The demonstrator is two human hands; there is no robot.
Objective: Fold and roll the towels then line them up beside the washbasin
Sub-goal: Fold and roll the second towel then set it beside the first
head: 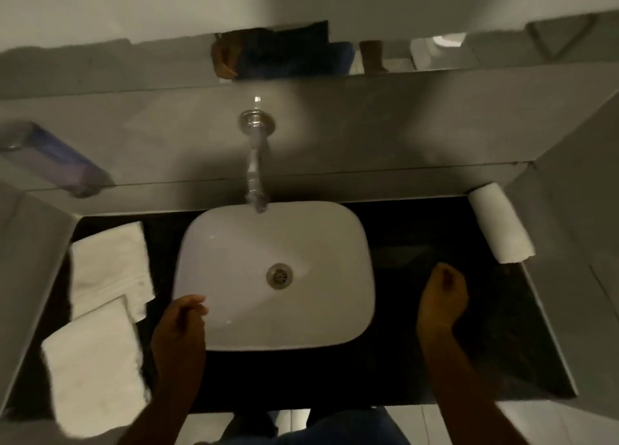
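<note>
Three white towels share the dark tabletop (435, 361) with the washbasin (234, 243), and everything here sits in relation to that basin. It is a white, rounded rectangle standing in the middle of the tabletop, its round metal drain (279, 276) near the centre of the bowl.

To the left of the washbasin lies a flat folded towel (97, 374) at the near edge of the tabletop, hanging a little over the front. Just behind it, also left of the basin, lies a second flat towel (107, 260), its near corner tucked under or touching the first one; I cannot tell which. To the right of the washbasin, well apart from it and close against the side wall, rests the rolled towel (499, 223), lying lengthwise from back to front.

Behind the basin a chrome tap (256, 163) juts from the wall, its spout reaching over the back rim.

The left hand (182, 320) hangs over the near left corner of the washbasin, fingers loosely curled and holding nothing. The right hand (442, 294) hovers above bare tabletop just right of the basin, curled into a loose fist, also empty.
</note>
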